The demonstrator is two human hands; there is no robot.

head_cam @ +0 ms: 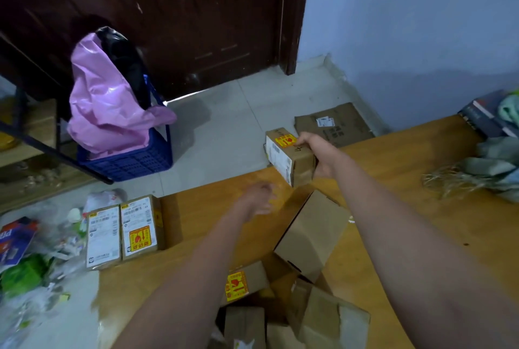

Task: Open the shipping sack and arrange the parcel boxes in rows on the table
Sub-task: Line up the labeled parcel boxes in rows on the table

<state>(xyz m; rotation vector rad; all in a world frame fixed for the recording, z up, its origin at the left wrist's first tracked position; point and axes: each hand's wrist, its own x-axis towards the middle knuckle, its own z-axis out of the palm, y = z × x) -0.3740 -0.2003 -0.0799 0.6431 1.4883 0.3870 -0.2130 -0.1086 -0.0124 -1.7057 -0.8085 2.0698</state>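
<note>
My right hand [318, 153] grips a small cardboard parcel box [289, 156] with a yellow-red sticker at the far edge of the wooden table [407, 180]. My left hand [259, 198] hovers blurred above the table, holding nothing, left of a plain brown box [311, 233]. Two labelled boxes [122, 232] lie side by side at the table's left corner. Several more boxes [280, 306] are piled near the front edge, one with a yellow sticker.
A blue crate [134, 160] with pink and black bags stands on the floor by the dark door. Flattened cardboard [334, 124] lies on the floor. Litter and wrappers [33, 258] cover the left. A grey-green sack with loose twine [483, 174] and books [486, 115] sit at the table's right.
</note>
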